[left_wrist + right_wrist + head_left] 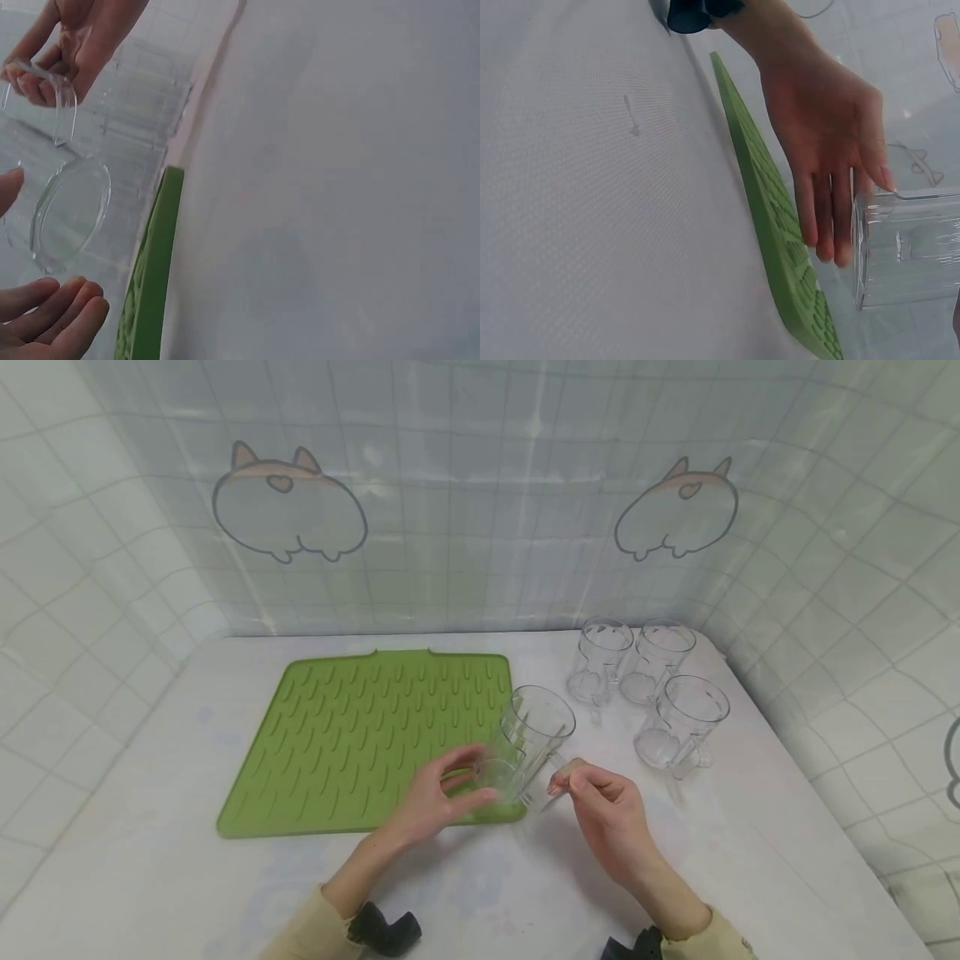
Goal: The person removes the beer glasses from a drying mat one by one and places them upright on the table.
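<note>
A clear glass mug (531, 731) is held tilted over the right edge of the green mat (360, 743), its mouth leaning up and to the right in the head view. My right hand (611, 810) grips its handle between curled fingers and thumb, as the left wrist view also shows of the right hand (82, 45). At the mug's base is my left hand (435, 797), thumb and fingers spread apart. Seen from the right wrist, the left hand (821, 142) has nearly straight fingers right beside the base of the mug (907, 247).
Three more glass mugs stand at the right back of the white table (150, 860): a back left mug (597, 660), a back right mug (656, 662) and a nearer mug (678, 722). Behind the table rises a tiled-pattern wall cover (480, 527).
</note>
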{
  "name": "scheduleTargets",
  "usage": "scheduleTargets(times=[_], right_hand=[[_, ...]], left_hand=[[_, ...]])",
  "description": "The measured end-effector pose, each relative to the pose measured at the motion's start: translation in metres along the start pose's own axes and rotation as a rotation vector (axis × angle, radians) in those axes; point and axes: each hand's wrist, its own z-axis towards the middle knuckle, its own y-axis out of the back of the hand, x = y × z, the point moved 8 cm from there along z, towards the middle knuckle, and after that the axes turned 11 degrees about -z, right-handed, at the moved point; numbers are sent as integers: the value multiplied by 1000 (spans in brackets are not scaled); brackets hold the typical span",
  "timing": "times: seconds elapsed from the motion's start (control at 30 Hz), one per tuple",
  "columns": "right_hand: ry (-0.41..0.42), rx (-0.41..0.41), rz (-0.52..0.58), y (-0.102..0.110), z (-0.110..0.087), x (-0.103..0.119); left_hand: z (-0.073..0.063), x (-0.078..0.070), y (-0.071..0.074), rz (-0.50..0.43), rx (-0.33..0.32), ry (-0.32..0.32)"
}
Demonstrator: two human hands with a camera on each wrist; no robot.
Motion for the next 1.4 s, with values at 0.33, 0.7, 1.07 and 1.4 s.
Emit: scheduleTargets(times=[0.33,0.7,1.07,1.4], right_hand=[[6,-23,-51,0,-1,0],[32,-74,-125,6,-1,1],[17,-124,-171,19,-3,0],[36,-179,-230,32,-5,1]], left_hand=[[-13,8,48,-6,-124,-9],[-34,11,116,39,-308,-69],[-60,11,175,155,-488,-102],[-88,20,228,320,-624,92]])
